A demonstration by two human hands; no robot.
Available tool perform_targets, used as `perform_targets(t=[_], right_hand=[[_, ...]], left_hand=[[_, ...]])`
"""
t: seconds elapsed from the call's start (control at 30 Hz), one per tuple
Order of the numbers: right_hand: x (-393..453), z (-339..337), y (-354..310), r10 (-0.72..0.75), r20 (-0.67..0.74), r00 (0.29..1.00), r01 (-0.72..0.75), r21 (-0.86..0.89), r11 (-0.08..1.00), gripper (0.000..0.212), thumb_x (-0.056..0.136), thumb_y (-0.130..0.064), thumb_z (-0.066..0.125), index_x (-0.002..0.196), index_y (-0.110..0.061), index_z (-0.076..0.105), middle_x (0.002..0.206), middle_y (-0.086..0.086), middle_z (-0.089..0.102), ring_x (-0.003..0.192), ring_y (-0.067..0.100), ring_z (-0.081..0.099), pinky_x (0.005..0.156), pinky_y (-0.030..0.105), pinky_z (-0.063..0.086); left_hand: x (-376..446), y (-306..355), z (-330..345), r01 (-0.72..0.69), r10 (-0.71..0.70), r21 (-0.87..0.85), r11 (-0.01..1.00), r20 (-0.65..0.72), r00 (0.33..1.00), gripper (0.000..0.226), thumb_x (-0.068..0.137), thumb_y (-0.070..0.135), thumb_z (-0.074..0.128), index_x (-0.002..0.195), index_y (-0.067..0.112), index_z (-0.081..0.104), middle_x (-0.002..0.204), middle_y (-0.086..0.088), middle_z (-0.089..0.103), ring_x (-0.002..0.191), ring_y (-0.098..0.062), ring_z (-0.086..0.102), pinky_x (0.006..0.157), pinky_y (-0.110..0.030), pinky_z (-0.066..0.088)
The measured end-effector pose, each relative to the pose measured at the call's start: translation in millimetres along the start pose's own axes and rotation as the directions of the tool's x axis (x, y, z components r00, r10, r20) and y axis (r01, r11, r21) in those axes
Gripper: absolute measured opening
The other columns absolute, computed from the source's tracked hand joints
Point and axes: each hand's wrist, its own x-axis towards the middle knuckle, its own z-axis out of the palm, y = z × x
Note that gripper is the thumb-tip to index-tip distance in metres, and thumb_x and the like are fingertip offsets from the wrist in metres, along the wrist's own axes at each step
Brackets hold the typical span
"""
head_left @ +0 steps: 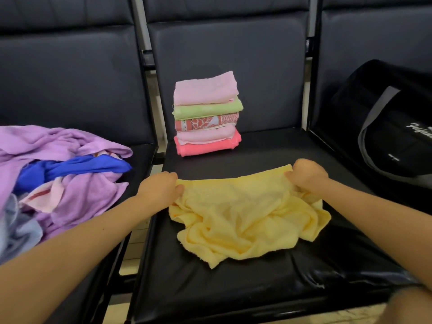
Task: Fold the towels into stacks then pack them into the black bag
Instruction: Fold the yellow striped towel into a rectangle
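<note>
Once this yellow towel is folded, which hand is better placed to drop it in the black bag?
Probably the right hand: the bag sits on the seat to its right, while the left hand is beside the unfolded pile.

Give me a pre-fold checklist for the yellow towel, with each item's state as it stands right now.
1. Left hand grips the yellow towel at its far left corner: ok.
2. Right hand grips the far right corner: ok.
3. Far edge pulled straight between the hands: ok.
4. Rest of the towel flat: not ok, the near part lies bunched and wrinkled on the middle seat.
5. Room behind the towel: ok, the folded stack stands apart from it at the back of the seat.
6. Black bag open for packing: cannot tell, its opening is not visible.
</note>
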Motion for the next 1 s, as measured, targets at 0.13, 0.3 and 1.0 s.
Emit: perform_targets(t=[0.13, 0.3, 1.0], right_hand=[[-12, 0, -5, -0.038, 0.036, 0.999, 0.041, -0.089, 0.995, 0.018, 0.096, -0.025, 0.040, 0.089, -0.011, 0.047, 0.092, 0.006, 0.049, 0.099, 0.025, 0.049, 0.067, 0.033, 0.040], [-19, -34, -15, 0.076, 0.073, 0.994, -0.103, 0.523, 0.846, 0.030, 0.099, -0.028, 0.039, 0.078, -0.009, 0.050, 0.080, 0.006, 0.049, 0.071, 0.018, 0.048, 0.062, 0.033, 0.040], [-57, -228, -94, -0.043, -0.297, 0.954, 0.300, 0.945, 0.131, 0.021, 0.091, -0.023, 0.057, 0.098, -0.005, 0.064, 0.099, 0.005, 0.060, 0.095, 0.019, 0.055, 0.088, 0.037, 0.045]], left_hand=[[-6, 1, -4, -0.083, 0.079, 0.074, 0.994, 0.052, 0.996, 0.027, 0.097, 0.043, 0.037, 0.097, 0.019, 0.049, 0.090, 0.003, 0.048, 0.082, -0.016, 0.056, 0.073, -0.034, 0.051], [-8, -6, -18, -0.062, 0.060, -0.190, 0.980, -0.012, 0.998, 0.025, 0.100, 0.036, 0.035, 0.090, 0.018, 0.048, 0.087, 0.002, 0.057, 0.080, -0.017, 0.058, 0.070, -0.033, 0.046], [-25, 22, -226, -0.340, -0.532, -0.935, 0.100, -0.339, 0.776, 0.027, 0.100, 0.036, 0.039, 0.077, 0.026, 0.049, 0.077, 0.008, 0.050, 0.069, -0.006, 0.046, 0.066, -0.025, 0.040]])
